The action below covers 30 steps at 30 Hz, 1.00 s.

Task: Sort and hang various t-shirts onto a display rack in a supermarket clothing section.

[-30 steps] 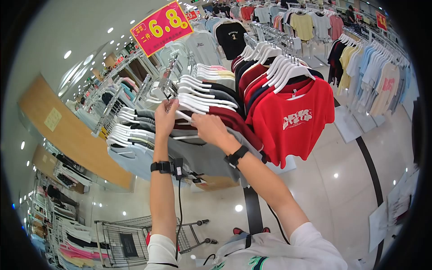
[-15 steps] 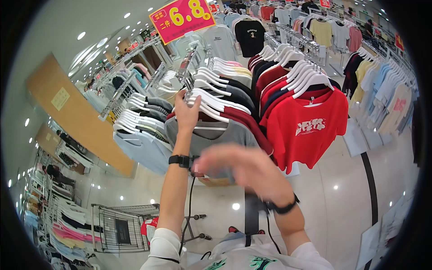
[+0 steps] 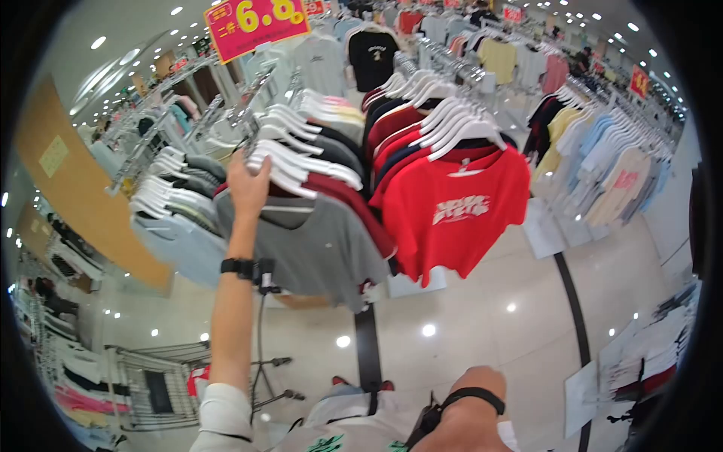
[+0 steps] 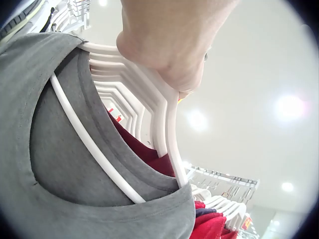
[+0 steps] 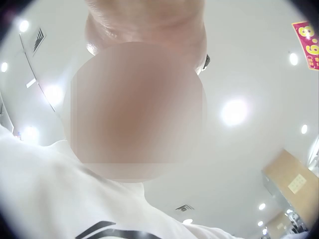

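My left hand (image 3: 250,184) is up at the near end of a clothes rail, its fingers and thumb round the tops of white hangers (image 3: 290,183). In the left wrist view this hand (image 4: 164,45) covers the hanger necks. The front hanger (image 4: 107,167) carries a grey T-shirt (image 3: 320,245), with dark red shirts (image 3: 354,207) just behind it. Low in the head view is my right hand (image 3: 483,379), close to my body and away from the clothes; its fingers are hidden. In the right wrist view only part of this hand (image 5: 144,22) shows.
A red T-shirt (image 3: 459,211) fronts the neighbouring rail. Light blue shirts (image 3: 181,241) hang at the left. A wire shopping cart (image 3: 154,384) stands on the floor at lower left. Further racks and a red price sign (image 3: 256,26) are beyond.
My right hand has left the hangers and come down and back towards my body. My left hand remains at the rail end. The grey T-shirt now hangs more openly to the front.
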Tool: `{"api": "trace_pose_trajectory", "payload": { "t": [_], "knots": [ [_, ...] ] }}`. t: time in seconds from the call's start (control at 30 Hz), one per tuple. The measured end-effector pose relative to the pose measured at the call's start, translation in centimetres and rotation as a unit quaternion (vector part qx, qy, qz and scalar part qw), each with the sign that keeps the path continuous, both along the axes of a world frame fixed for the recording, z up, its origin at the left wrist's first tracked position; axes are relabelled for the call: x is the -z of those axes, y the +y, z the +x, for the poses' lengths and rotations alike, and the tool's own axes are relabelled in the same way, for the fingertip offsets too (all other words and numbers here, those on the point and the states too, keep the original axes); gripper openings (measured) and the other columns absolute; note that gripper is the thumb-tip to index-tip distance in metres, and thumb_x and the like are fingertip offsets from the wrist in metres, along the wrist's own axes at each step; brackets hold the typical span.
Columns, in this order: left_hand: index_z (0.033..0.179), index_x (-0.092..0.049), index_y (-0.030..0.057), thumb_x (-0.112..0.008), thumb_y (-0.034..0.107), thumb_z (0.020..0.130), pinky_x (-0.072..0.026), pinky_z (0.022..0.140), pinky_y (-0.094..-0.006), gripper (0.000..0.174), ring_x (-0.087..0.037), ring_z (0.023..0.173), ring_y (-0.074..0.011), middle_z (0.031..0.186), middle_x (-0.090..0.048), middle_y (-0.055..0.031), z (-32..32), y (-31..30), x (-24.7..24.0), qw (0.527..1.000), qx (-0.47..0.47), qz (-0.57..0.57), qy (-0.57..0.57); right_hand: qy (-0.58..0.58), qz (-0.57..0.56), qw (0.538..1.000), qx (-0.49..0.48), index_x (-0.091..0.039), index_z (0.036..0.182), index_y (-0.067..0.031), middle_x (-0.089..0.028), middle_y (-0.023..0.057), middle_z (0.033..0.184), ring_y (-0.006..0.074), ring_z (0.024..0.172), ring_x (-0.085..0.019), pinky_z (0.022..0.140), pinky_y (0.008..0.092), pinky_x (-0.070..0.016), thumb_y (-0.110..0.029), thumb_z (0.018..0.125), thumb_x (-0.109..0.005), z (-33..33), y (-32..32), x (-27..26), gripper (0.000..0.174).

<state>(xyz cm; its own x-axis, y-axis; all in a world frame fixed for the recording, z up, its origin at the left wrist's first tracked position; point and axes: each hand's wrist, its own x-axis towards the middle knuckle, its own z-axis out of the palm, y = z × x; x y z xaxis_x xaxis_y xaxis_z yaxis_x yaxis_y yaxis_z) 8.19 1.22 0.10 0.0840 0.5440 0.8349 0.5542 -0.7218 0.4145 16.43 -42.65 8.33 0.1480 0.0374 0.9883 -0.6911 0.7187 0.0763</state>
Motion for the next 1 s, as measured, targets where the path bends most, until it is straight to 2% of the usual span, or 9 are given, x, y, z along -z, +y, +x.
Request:
{"api": "trace_pose_trajectory", "payload": {
  "t": [0.1,0.27,0.33,0.43,0.47,0.5,0.57,0.9,1.0],
  "knots": [
    [0.124,-0.056,-0.0119,-0.076,0.028,0.084,-0.0427,0.102,-0.0427,0.06,-0.058,0.113,-0.0405,0.119,-0.062,-0.0274,0.3,0.7,0.7,1.0,0.004,-0.001,-0.019,-0.194,0.014,0.981,-0.023,-0.057,0.127,0.0139,-0.06,0.0403,0.119,0.0535,0.118,-0.058,0.096,0.0525,-0.0497,-0.044,0.106,-0.04,5.4,1.0,-1.6,0.064],
    [0.124,-0.057,-0.0069,-0.076,0.031,0.084,-0.0439,0.098,-0.0429,0.058,-0.058,0.109,-0.04,0.116,-0.061,-0.0261,0.1,0.5,0.8,1.0,0.001,-0.008,-0.021,-0.169,-0.111,0.979,-0.04,-0.064,0.119,0.01,-0.068,0.0301,0.11,0.0437,0.103,-0.068,0.09,0.0449,-0.0536,-0.03,0.101,-0.057,6.6,1.5,0.1,0.044],
    [0.123,-0.058,-0.0063,-0.076,0.03,0.084,-0.0442,0.097,-0.0425,0.056,-0.059,0.108,-0.0395,0.115,-0.062,-0.025,-0.1,1.2,1.2,1.0,-0.004,-0.006,-0.017,-0.232,-0.24,0.911,0.24,-0.068,0.109,0.0071,-0.071,0.024,0.101,0.038,0.092,-0.071,0.08,0.041,-0.0562,-0.02,0.093,-0.067,6.4,1.4,0.2,0.032],
    [0.123,-0.059,-0.0064,-0.076,0.03,0.084,-0.044,0.097,-0.0422,0.056,-0.058,0.109,-0.039,0.116,-0.062,-0.0245,-0.6,0.7,1.1,1.0,0.011,-0.02,0.001,-0.184,-0.153,0.891,0.385,-0.069,0.097,0.0061,-0.071,0.0197,0.095,0.0327,0.087,-0.071,0.073,0.0351,-0.0561,-0.013,0.085,-0.071,4.3,2.0,1.8,0.022],
    [0.122,-0.059,-0.0065,-0.076,0.03,0.084,-0.0439,0.097,-0.042,0.055,-0.058,0.109,-0.0387,0.117,-0.062,-0.0244,-0.3,0.7,0.8,1.0,0.013,-0.021,-0.005,-0.438,-0.197,0.839,0.255,-0.062,0.123,0.005,-0.068,0.0254,0.114,0.0343,0.115,-0.065,0.104,0.0353,-0.0452,-0.056,0.092,-0.059,7.3,0.8,0.7,0.068],
    [0.122,-0.059,-0.0065,-0.076,0.03,0.084,-0.0439,0.097,-0.042,0.055,-0.058,0.109,-0.0387,0.117,-0.062,-0.0244,-0.4,0.4,0.7,1.0,0.019,-0.022,-0.002,-0.434,-0.201,0.839,0.26,-0.062,0.123,0.005,-0.068,0.0254,0.114,0.0343,0.115,-0.065,0.104,0.0353,-0.0452,-0.056,0.092,-0.059,6.5,0.8,-0.6,0.068],
    [0.124,-0.058,-0.0068,-0.076,0.03,0.085,-0.0433,0.099,-0.0417,0.056,-0.058,0.112,-0.038,0.12,-0.062,-0.0245,-0.5,0.2,0.5,0.999,0.008,-0.031,0.007,-0.127,-0.062,0.872,0.469,-0.067,0.088,0.0077,-0.067,0.0176,0.086,0.0275,0.078,-0.069,0.065,0.0309,-0.0538,-0.011,0.084,-0.069,4.2,0.8,-2.9,0.019],
    [0.125,-0.056,-0.0074,-0.074,0.03,0.089,-0.042,0.101,-0.0403,0.055,-0.056,0.114,-0.0368,0.121,-0.059,-0.024,-0.4,1.5,1.3,0.999,0.034,-0.021,0.003,-0.301,-0.079,0.814,0.491,-0.056,0.068,0.0009,-0.047,0.0044,0.06,0.0187,0.055,-0.053,0.051,0.0289,-0.045,-0.017,0.079,-0.066,5.2,-1.3,-6.7,0.023],
    [0.125,-0.056,-0.0082,-0.074,0.031,0.089,-0.0416,0.101,-0.0405,0.057,-0.056,0.114,-0.0372,0.121,-0.06,-0.0244,-0.8,1.6,1.4,0.999,0.021,-0.04,0.0,-0.384,0.035,0.759,0.525,-0.052,0.06,-0.0035,-0.046,0.0034,0.056,0.0186,0.054,-0.052,0.05,0.0281,-0.0433,-0.018,0.073,-0.065,6.2,-0.4,-9.0,0.023]
  ]
}}
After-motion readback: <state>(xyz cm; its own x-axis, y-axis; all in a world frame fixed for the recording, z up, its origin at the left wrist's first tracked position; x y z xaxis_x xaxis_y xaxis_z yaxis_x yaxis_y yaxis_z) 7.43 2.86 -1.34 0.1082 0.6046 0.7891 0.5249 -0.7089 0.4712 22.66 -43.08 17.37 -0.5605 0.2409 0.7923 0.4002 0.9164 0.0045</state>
